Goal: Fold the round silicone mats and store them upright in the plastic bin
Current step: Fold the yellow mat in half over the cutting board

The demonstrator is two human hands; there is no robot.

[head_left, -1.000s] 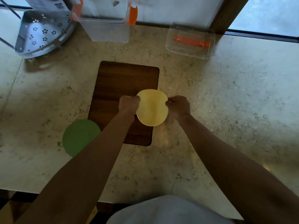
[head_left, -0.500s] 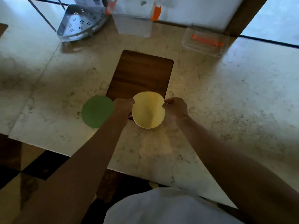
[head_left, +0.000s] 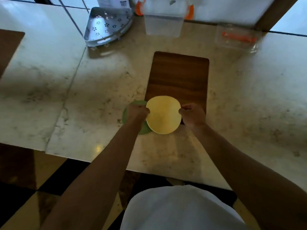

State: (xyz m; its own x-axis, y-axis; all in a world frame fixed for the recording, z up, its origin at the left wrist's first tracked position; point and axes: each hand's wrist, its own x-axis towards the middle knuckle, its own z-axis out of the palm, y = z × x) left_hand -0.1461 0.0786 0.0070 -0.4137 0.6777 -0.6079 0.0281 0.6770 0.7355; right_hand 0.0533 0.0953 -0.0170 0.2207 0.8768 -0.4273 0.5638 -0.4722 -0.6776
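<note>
We hold the yellow mat [head_left: 163, 114] between our hands, left hand [head_left: 137, 112] and right hand [head_left: 192, 114] each pinching an opposite edge, above the counter [head_left: 103, 90] and the green mat [head_left: 126, 114].

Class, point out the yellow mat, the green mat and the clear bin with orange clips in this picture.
yellow mat [head_left: 163, 116], head view, centre of its face.
green mat [head_left: 125, 115], head view, left edge showing beside the left wrist.
clear bin [head_left: 162, 27], head view, front wall.

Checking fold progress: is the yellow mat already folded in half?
No. The yellow mat is a full open circle, pinched at opposite edges by the left hand and right hand.
</note>
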